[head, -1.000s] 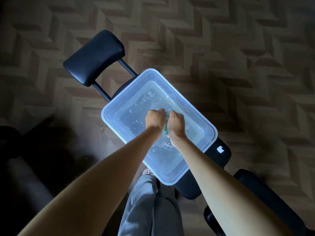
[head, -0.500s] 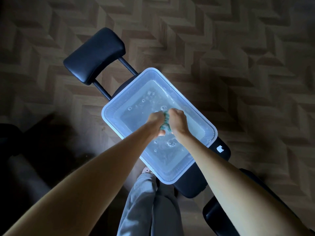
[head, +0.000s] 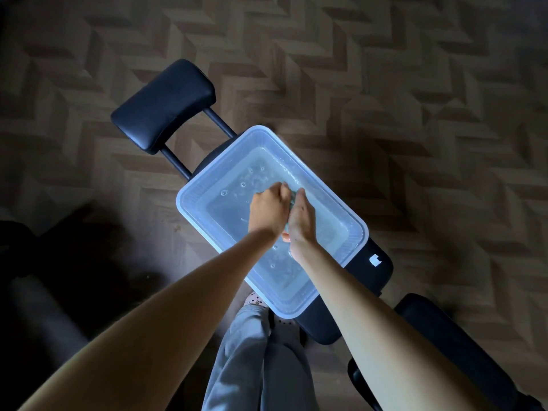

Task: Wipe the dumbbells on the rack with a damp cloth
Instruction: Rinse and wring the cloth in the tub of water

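Note:
A clear plastic tub (head: 189, 203) holding water rests on a black padded bench. Over the middle of the tub, my left hand (head: 268, 210) and my right hand (head: 301, 219) press together around a small teal cloth (head: 293, 197). Only a sliver of the cloth shows between the fingers; the rest is hidden inside the hands. Bubbles float on the water around them. No dumbbells or rack are in view.
The black bench (head: 373, 262) runs diagonally, with a padded roller (head: 164, 103) on two bars at its far end. Another black pad (head: 462, 345) sits at lower right. My grey trouser legs (head: 261, 360) stand below the tub. A patterned wood floor surrounds everything; the left is dark.
Both hands stayed over the tub, squeezing the cloth. They twisted against each other, and the right hand has turned flatter, with its fingers stretched forward along the cloth.

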Action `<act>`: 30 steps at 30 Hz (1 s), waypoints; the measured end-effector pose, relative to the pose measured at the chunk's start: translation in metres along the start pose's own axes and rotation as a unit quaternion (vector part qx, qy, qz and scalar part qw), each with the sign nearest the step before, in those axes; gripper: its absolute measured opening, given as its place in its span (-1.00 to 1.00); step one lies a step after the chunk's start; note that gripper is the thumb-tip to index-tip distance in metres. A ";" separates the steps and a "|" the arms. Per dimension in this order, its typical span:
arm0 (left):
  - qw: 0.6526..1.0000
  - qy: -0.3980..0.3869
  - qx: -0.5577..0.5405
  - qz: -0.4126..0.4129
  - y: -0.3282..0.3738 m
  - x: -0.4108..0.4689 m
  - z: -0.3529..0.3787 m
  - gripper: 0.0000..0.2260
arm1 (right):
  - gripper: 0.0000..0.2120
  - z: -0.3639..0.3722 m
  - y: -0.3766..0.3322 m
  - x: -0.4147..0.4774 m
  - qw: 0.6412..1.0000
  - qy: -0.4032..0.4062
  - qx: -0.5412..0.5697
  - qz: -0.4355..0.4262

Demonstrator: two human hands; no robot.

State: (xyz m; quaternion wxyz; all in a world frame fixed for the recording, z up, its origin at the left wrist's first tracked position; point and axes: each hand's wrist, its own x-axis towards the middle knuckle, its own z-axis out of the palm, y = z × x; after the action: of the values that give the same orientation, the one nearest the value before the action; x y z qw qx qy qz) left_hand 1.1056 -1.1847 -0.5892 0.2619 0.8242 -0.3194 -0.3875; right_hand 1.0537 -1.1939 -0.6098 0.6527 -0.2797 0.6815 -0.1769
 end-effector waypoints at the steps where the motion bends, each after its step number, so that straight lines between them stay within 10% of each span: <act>1: 1.000 -0.001 -0.004 -0.010 0.002 0.000 0.000 -0.67 | -0.60 0.000 0.000 0.001 1.000 0.011 -0.007 -0.007; 21: 0.973 -0.129 -0.124 -0.144 0.017 -0.002 -0.047 -0.82 | -0.86 -0.023 -0.023 -0.026 0.997 -0.076 -0.004 0.025; 30: 0.978 -0.048 -0.198 0.052 0.079 -0.086 -0.168 -0.78 | -0.66 -0.021 -0.104 -0.154 0.977 -0.115 -0.023 -0.181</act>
State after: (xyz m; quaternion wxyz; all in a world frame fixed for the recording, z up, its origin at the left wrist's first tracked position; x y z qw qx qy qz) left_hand 1.1730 -1.1430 -0.4002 0.4238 0.7188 -0.2909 -0.4680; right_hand 1.0472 -1.1839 -0.4231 0.6776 -0.4314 0.5437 -0.2430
